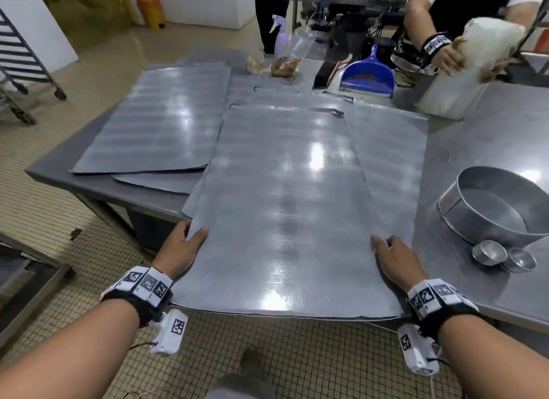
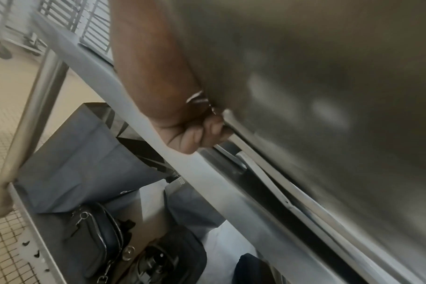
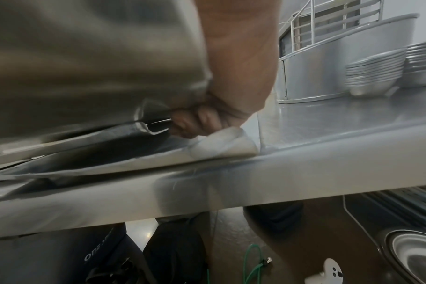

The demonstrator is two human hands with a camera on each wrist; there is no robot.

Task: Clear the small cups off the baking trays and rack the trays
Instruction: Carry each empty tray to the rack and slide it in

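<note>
The left hand point(image 1: 181, 250) grips the left long edge of the top baking tray point(image 1: 285, 208), thumb lying flat on the upper face and fingers point(image 2: 207, 132) curled under the rim. The right hand point(image 1: 395, 259) holds the opposite long edge the same way, its fingers point(image 3: 190, 121) hooked beneath the sheet. The tray's near end juts out past the front edge of the steel table point(image 1: 487, 149), over the tiled floor point(image 1: 38, 196), and from below its underside sits raised off the trays beneath it at this end.

More flat trays lie under and around it: one stack point(image 1: 160, 122) sits to the left, angled toward the table's left corner, and another sheet point(image 1: 389, 161) shows along the right side. The held tray's far end rests among them.

Right of the trays, near the right hand, two stacks of small cups point(image 1: 502, 256) stand on the table, touching the base of a round cake tin point(image 1: 499, 208). At the far end sit a blue dustpan point(image 1: 368, 74), a lilac spray bottle point(image 1: 280, 39) and a plastic bag with brown crumbs point(image 1: 286, 62). Another person point(image 1: 463, 15) stands at the far right corner, holding a pale cloth.

A wheeled tray rack point(image 1: 20, 59) stands on open floor off to the left, well apart from the table. Bags point(image 2: 95, 236) fill the shelf below the tabletop.
</note>
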